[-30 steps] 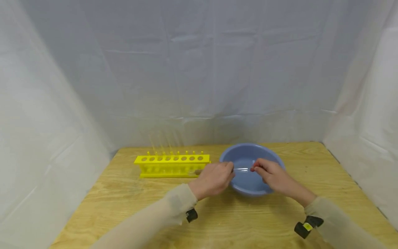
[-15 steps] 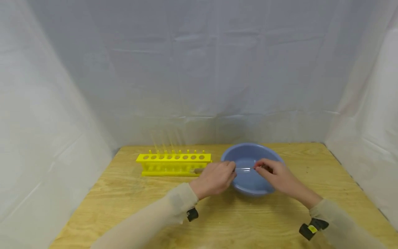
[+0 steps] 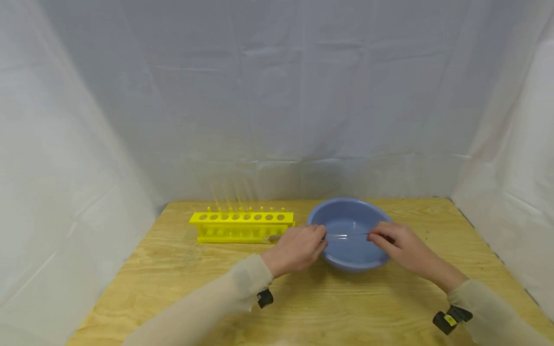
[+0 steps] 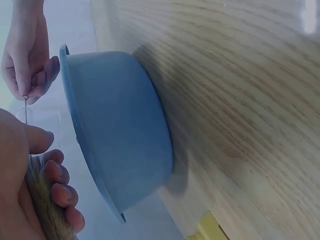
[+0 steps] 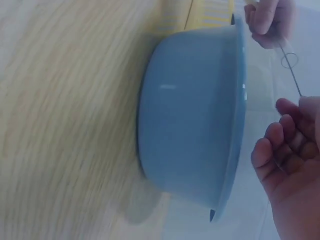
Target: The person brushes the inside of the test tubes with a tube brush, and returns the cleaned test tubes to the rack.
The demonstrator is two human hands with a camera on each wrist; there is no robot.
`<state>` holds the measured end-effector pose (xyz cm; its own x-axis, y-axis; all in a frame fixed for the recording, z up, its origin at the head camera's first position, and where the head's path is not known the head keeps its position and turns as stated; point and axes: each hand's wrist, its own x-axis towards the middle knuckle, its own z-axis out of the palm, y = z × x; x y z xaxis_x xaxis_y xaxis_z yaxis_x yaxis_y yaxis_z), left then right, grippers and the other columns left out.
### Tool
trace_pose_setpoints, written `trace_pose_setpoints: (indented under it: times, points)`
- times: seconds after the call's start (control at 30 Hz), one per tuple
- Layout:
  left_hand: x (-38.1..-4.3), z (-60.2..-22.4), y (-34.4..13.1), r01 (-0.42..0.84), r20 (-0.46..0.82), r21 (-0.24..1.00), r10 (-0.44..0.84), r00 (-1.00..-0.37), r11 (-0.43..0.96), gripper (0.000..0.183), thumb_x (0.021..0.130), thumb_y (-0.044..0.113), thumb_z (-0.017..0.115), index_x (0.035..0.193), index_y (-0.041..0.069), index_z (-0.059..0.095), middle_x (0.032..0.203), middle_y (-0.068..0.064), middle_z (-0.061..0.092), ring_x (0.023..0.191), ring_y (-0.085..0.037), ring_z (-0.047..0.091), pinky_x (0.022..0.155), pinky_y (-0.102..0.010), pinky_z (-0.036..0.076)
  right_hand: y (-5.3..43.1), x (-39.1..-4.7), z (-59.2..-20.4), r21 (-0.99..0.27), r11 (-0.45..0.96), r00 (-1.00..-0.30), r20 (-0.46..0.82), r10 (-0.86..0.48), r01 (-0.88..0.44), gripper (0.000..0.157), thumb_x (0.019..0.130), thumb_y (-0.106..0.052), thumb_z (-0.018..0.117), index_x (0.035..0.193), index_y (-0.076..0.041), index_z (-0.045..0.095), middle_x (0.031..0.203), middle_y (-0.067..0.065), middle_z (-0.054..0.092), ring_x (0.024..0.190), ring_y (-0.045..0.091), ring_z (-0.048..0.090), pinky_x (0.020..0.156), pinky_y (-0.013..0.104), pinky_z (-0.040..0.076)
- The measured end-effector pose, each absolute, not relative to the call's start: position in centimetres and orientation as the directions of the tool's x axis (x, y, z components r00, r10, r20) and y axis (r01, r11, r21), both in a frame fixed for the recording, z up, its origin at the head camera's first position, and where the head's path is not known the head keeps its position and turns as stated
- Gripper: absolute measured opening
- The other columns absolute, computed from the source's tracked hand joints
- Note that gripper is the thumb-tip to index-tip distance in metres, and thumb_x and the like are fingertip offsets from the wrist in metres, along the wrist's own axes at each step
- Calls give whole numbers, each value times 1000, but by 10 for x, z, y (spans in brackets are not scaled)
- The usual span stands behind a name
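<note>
I have a glass tube (image 3: 339, 236) over the blue basin (image 3: 352, 254), left grip (image 3: 298, 247) clasping it, right grip (image 3: 400, 245) pinching a brush (image 4: 44, 202) by its wire (image 5: 293, 77); scrubbing looks underway, the brush not yet out

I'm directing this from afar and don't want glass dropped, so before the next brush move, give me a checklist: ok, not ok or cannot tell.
1. Left hand gripping the test tube: ok, fingers curled round it.
2. Right hand holding the brush wire: ok, pinched near its end.
3. Brush fully out of the tube: not ok, the wire runs into it and the bristles show in the left palm.
4. Tube's open end over the basin: ok.
5. Basin upright on the table: ok.
6. Glass free of cracks: cannot tell.
</note>
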<state>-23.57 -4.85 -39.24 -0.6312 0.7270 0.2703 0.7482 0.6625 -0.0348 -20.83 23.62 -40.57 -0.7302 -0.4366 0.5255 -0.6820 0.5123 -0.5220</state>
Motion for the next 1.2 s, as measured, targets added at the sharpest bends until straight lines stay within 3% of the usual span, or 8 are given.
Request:
trace_pose_setpoints:
  times: [0.33, 0.57, 0.8, 1.0, 1.2]
  points:
    - [-236, -387, -45, 767, 276, -34, 744, -609, 641, 14, 104, 27, 53, 95, 16, 53, 75, 6, 48, 56, -9, 45, 44, -20, 33, 235, -208, -398, -439, 540, -685, 580, -441, -718, 25, 99, 2, 58, 94, -20, 69, 87, -9, 64, 70, 8, 56, 65, 22, 47]
    - [-237, -388, -43, 766, 256, -70, 754, -605, 638, 16, 106, 28, 51, 96, 15, 53, 74, 5, 48, 55, -9, 44, 43, -22, 32, 232, -208, -397, -485, 544, -723, 543, -427, -685, 26, 99, -1, 59, 96, -24, 71, 72, -16, 52, 60, 1, 47, 56, 22, 44]
    - [-237, -387, -42, 751, 275, -120, 749, -603, 649, 18, 105, 29, 50, 93, 16, 54, 73, 5, 49, 55, -9, 44, 42, -22, 31, 226, -207, -401, -537, 466, -711, 530, -462, -703, 22, 100, -1, 57, 94, -16, 71, 67, -6, 55, 56, 0, 46, 51, 23, 44]
    - [-236, -386, -39, 746, 283, -145, 749, -598, 650, 19, 104, 30, 51, 92, 16, 53, 74, 5, 49, 56, -9, 44, 42, -23, 31, 221, -203, -398, -693, 388, -784, 444, -434, -607, 25, 105, -5, 49, 92, -11, 68, 60, -2, 48, 48, 8, 41, 49, 26, 42]
    - [-235, -389, -39, 751, 304, -150, 753, -583, 643, 19, 104, 29, 53, 91, 16, 52, 73, 6, 48, 56, -9, 44, 42, -22, 31, 217, -197, -387, -878, 333, -903, 213, -372, -345, 34, 108, -20, 49, 89, 4, 65, 58, 4, 48, 48, 14, 40, 47, 31, 40]
